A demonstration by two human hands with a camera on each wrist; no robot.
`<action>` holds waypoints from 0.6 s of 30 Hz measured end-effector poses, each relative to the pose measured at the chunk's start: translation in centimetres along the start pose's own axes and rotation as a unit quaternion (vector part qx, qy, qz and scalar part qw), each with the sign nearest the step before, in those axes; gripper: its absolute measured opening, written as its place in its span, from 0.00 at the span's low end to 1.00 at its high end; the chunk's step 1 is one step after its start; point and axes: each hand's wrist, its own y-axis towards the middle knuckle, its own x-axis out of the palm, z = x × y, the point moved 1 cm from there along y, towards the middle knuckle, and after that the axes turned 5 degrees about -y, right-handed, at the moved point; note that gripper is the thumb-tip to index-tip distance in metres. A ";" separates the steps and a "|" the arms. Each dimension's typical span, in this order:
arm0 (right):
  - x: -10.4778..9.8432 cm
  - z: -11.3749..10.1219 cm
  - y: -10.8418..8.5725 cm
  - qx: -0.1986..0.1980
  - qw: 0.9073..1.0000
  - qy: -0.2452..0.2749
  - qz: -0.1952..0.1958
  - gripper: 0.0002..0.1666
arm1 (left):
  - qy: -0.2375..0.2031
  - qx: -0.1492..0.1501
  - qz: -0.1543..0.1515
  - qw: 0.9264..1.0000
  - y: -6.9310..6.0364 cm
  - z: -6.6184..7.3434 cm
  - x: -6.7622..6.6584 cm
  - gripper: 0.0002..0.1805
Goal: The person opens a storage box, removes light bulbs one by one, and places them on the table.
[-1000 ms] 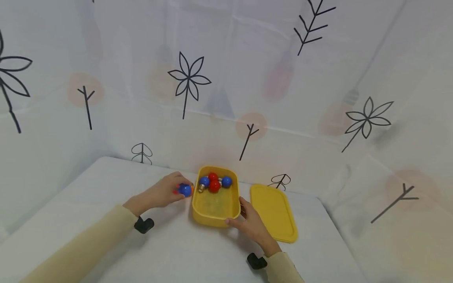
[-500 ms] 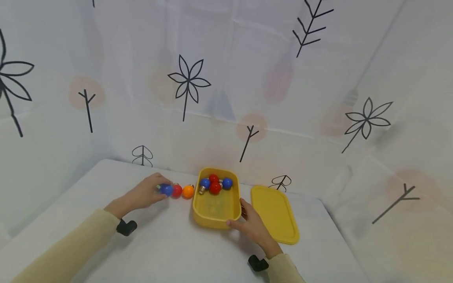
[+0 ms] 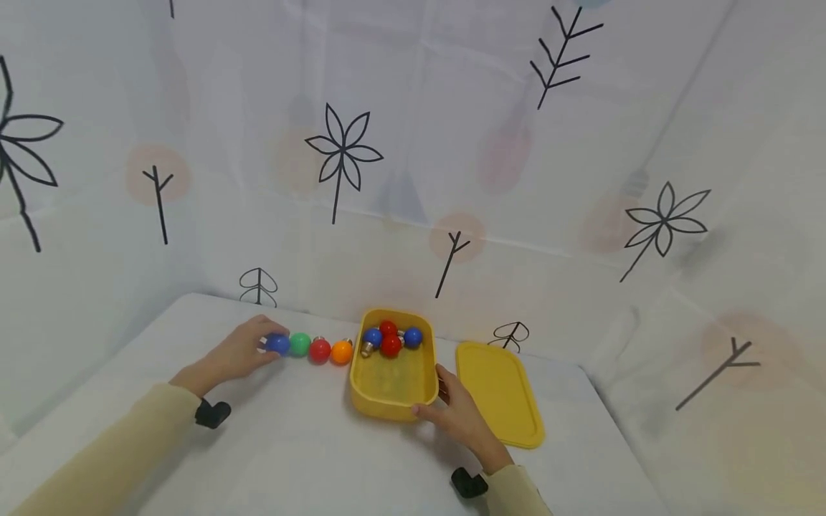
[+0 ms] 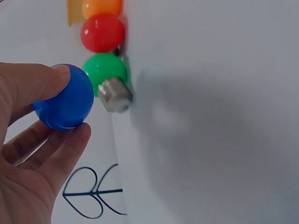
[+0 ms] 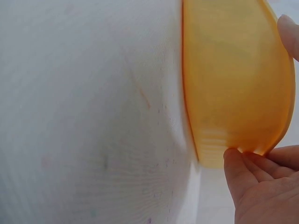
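Observation:
My left hand pinches a blue light bulb between thumb and fingers at the left end of a row of bulbs. A green bulb stands right beside it, then a red bulb and an orange bulb close to a yellow plastic box. The green bulb's metal base shows in the left wrist view. My right hand grips the box at its near right corner, thumb and fingers on different sides. Inside the box lie red bulbs and blue bulbs.
To the right of the box a yellow lid lies flat on the white table. Behind the table hangs a white cloth printed with plants.
My left hand has moved left with the blue bulb, away from the box. The orange, red and green bulbs have come into view behind it. My right hand stays on the box.

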 end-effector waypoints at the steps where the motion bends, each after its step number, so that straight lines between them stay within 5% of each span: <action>1: 0.0 0.0 0.0 -0.001 1.000 -0.002 0.001 0.62 | 0.002 -0.003 0.002 1.000 0.0 -0.3 -0.1 0.22; 18: 0.1 0.0 -0.1 -0.005 1.000 -0.007 0.003 0.63 | 0.018 -0.071 -0.038 0.997 0.3 -3.7 0.3 0.23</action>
